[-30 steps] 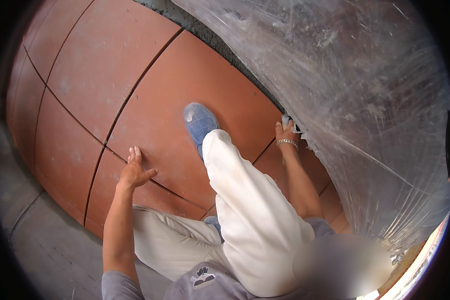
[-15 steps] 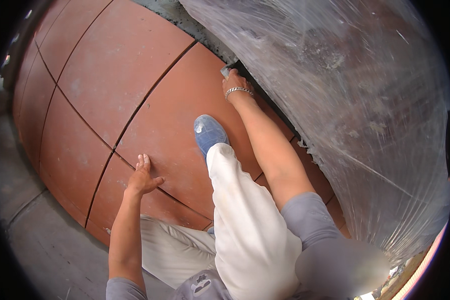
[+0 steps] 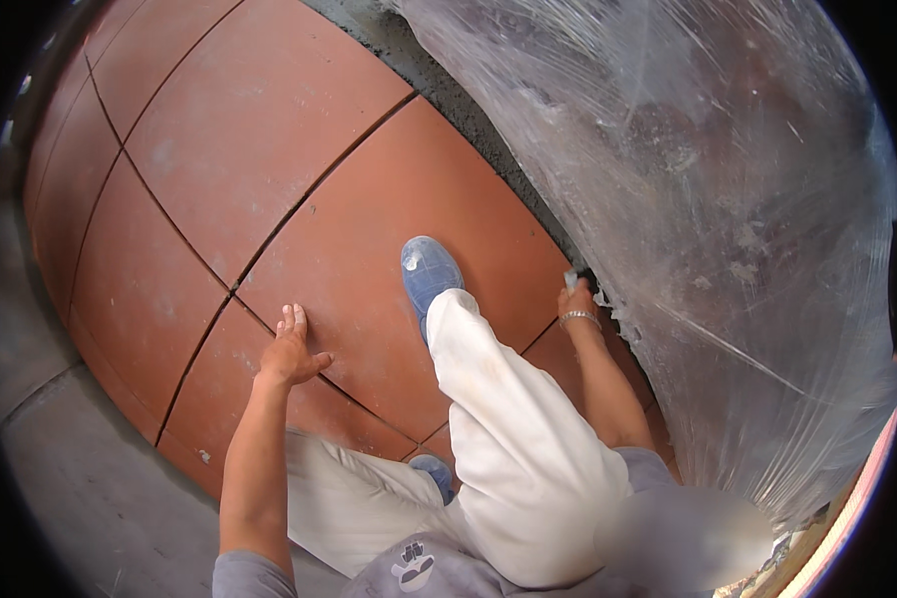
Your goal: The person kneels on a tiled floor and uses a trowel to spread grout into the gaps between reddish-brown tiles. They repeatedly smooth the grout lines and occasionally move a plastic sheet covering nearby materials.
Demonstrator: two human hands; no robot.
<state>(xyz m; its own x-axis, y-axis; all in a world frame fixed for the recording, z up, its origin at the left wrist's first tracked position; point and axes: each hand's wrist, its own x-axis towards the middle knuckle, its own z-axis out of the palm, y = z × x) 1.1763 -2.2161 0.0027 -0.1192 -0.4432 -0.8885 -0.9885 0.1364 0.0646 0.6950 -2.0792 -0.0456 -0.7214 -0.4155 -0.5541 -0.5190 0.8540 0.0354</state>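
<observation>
To the left of the front blue shoe point(image 3: 431, 271) and nearer the body, a left hand point(image 3: 291, 349), palm down, fingers side by side and pointing away, thumb spread out toward the shoe. Nothing in its grasp; spread over a joint between reddish-brown tiles point(image 3: 458, 184), though too hard to tell how firmly pressed. Behind it, a left forearm point(image 3: 254, 468) reaching almost straight forward, wrist bent back a little.

To the right of the shoe and slightly nearer the body, a right hand point(image 3: 576, 304), fingers curled and clamped on a small pale object point(image 3: 570, 279), with only a tip showing beyond the grip; kind not clear. At the wrist, a silver chain bracelet point(image 3: 579, 317); below, a right forearm point(image 3: 613, 384) slanting forward and inward toward the shoe.

Just beyond that hand, right of the shoe, crumpled clear plastic sheeting point(image 3: 688, 239). Ahead of the shoe, along the tile edge, a rough grey strip point(image 3: 458, 110).
</observation>
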